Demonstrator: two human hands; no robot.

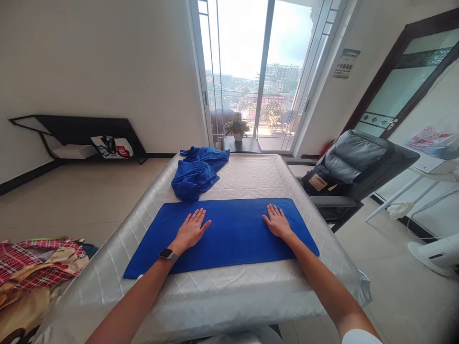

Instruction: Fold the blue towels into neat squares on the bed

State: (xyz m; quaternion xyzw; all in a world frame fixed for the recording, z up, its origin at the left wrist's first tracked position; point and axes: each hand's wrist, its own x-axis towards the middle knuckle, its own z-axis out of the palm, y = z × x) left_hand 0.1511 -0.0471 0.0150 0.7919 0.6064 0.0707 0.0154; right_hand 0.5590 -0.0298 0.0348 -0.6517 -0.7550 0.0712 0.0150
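Note:
A blue cloth lies spread flat as a wide rectangle near the front of the covered table. My left hand rests palm down on its left part, fingers stretched out and thumb apart. On the right part of the same cloth, my right hand also lies flat with fingers extended. Neither hand grips anything. A second piece of blue fabric sits crumpled behind the cloth, toward the table's far left corner.
The table has a silvery quilted cover. A dark recliner stands to the right, and a pile of clothes lies low at the left. Beyond the far edge, a potted plant stands before the glass door.

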